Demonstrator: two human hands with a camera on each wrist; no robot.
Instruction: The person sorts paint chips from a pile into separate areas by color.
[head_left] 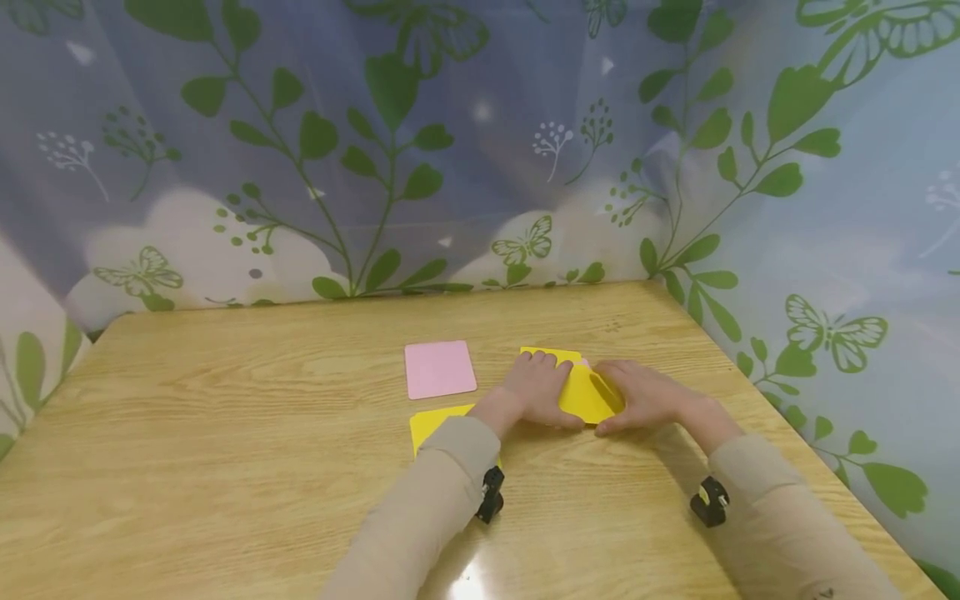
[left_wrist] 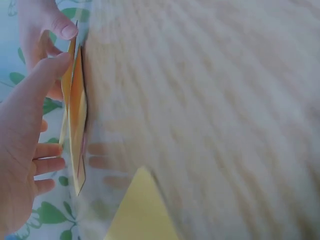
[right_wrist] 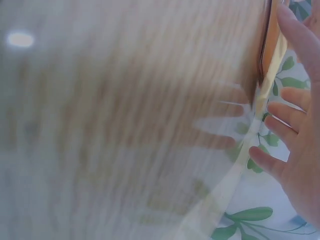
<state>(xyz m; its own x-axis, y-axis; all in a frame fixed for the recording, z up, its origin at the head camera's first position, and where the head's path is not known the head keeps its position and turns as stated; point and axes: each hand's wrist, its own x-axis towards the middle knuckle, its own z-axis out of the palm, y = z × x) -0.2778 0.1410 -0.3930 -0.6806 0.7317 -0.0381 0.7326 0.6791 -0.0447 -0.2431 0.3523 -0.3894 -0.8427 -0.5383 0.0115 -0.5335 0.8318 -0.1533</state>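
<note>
Thin yellow cards (head_left: 591, 398) lie between the two hands on the right part of the table, their edges spread apart and partly raised. A sliver of pink shows among them. My left hand (head_left: 536, 387) lies over their left side, thumb at the near edge and fingertips toward the far edge. From the right, my right hand (head_left: 641, 396) holds the raised side between thumb and fingers. The left wrist view shows both thumbs on the near edge of the cards (left_wrist: 77, 110). Some of my right fingers (right_wrist: 287, 120) extend past the cards.
A pink square card (head_left: 440, 369) with rounded corners lies flat, left of the hands. Nearer, more yellow cards (head_left: 431, 423) lie partly under my left forearm. The wooden table (head_left: 225, 433) meets a leaf-patterned curtain (head_left: 480, 167) at the back and right.
</note>
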